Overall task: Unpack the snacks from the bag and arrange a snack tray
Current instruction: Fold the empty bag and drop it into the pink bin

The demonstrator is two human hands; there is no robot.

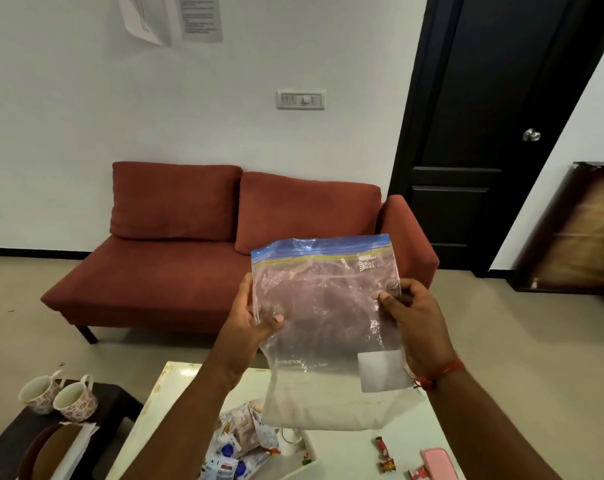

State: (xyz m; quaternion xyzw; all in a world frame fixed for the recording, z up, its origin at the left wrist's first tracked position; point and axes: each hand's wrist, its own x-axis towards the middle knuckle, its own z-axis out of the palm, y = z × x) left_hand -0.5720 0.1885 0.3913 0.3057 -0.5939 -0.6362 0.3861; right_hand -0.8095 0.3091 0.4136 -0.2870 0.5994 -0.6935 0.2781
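Cups (58, 398) sit far to your left on a dark side table (113, 403). Next come the snack packets (240, 445), piled on the white tray (162, 403) below your arms. Your left hand (250, 317) pinches one side of the clear zip bag (328, 320), thumb in front. Your right hand (413, 317) pinches the other side. You hold the bag up over the tray, and it looks empty. So the unpacking looks done. Next, put the bag down somewhere off the tray. Then line up the packets and the small candies (385, 457) on your right.
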